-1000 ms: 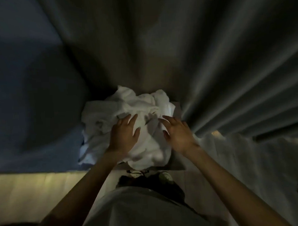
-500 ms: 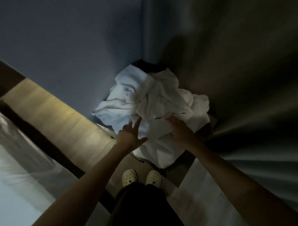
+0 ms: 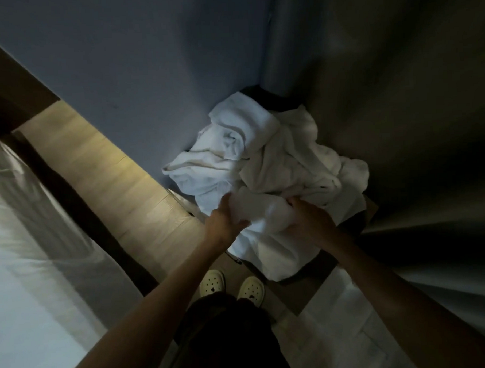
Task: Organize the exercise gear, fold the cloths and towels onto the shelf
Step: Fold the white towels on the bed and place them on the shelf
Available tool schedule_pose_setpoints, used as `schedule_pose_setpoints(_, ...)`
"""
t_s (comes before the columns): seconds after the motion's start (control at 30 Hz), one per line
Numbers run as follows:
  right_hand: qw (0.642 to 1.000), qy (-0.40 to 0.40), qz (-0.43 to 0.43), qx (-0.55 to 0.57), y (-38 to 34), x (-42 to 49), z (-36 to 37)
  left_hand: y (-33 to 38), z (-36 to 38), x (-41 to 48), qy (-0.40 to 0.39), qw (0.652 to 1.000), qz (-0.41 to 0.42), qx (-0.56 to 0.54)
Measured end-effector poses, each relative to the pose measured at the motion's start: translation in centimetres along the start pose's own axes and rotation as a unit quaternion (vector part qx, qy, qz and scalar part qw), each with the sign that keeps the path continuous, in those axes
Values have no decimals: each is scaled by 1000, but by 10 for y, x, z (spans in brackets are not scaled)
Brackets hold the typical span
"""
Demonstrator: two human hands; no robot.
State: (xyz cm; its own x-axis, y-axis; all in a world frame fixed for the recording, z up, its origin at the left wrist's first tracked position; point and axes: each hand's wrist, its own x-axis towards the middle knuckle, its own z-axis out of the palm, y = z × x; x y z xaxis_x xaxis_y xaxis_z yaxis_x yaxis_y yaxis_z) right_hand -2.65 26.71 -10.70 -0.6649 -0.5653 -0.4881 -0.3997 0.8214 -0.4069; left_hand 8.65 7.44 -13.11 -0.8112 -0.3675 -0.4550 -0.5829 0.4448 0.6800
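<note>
On the head view I see a crumpled white towel heap (image 3: 262, 160) on a dark surface (image 3: 326, 259) in the corner, between the blue wall (image 3: 147, 76) and the grey curtain (image 3: 398, 93). Left hand (image 3: 226, 223) and right hand (image 3: 311, 222) grip its near fold. Cream perforated clogs (image 3: 212, 284) stand on the floor below.

support: dark stand (image 3: 273, 99) in corner | load: crumpled white towels (image 3: 276, 160) heaped

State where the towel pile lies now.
Head view: the towel pile lies right of centre, in the corner between the blue wall and grey curtain; the left hand and right hand grip its near edge.
</note>
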Motion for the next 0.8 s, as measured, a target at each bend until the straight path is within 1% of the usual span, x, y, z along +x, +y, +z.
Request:
schedule_pose_setpoints(0.07,1000,24,0,2,-3,-10,-8,15,-18,-10,23,997,50,-47)
schedule_pose_setpoints(0.2,996,83,20,5,-25,-29,-50,51,-64,-29,102,976,187,-41)
schedule_pose_setpoints(0.23,993,115,13,3,-34,-34,-65,63,-77,-33,122,968,213,-46)
schedule_pose_setpoints(0.3,976,216,-30,-17,-52,-44,-99,90,-103,-38,155,950,262,-68)
schedule_pose_setpoints(0.33,967,252,-39,-19,-63,-50,-117,106,-116,-39,169,939,289,-74)
schedule_pose_setpoints(0.4,952,301,-50,30,-88,-62,-154,139,-146,-40,190,925,320,-80)
schedule_pose_setpoints(0.47,924,368,-82,68,-114,-75,-191,174,-177,-45,212,906,351,-102)
schedule_pose_setpoints(0.57,879,454,-124,74,-150,-98,-246,225,-224,-61,254,857,429,-133)
schedule_pose_setpoints(0.63,850,499,-147,88,-172,-116,-282,259,-253,-74,268,827,470,-155)
schedule_pose_setpoints(0.73,801,554,-196,117,-202,-141,-329,300,-288,-90,264,799,499,-208)
schedule_pose_setpoints(0.77,786,567,-212,123,-211,-149,-343,307,-295,-94,257,794,505,-222)
schedule_pose_setpoints(0.8,773,579,-225,126,-219,-156,-357,311,-299,-97,239,796,504,-235)
